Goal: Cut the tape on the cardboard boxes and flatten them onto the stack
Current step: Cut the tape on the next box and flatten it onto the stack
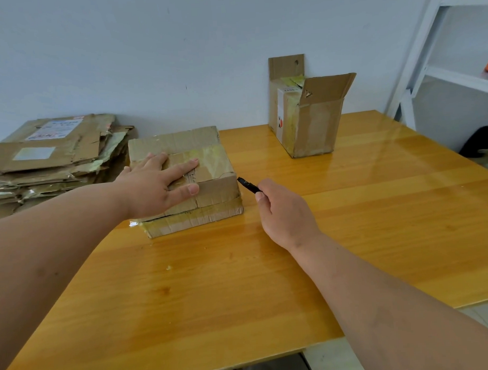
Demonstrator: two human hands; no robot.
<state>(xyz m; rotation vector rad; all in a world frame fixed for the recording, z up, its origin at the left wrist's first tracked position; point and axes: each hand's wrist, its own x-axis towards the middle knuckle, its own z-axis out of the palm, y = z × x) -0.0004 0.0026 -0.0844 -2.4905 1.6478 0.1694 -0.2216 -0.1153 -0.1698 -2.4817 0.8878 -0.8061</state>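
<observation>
A: What colour is the low taped cardboard box (187,170)?
B: Brown, with yellowed glossy tape.
A: The glossy wooden table (376,208)?
B: Honey-orange, grain in streaks.
A: The slim cutter (248,185)?
B: Black.
A: The tall open cardboard box (312,127)?
B: Brown, white label, red mark.

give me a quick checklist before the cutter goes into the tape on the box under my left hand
1. Closed box held steady: ok, left hand rests flat on top.
2. Cutter gripped: ok, in right hand.
3. Blade extended: cannot tell.
4. Tip at the tape: not ok, just off the box's right edge.
5. Left fingers clear of the cut line: cannot tell; the thumb lies over the front edge.
6. Flattened stack within reach: ok, directly left of the box.
</observation>
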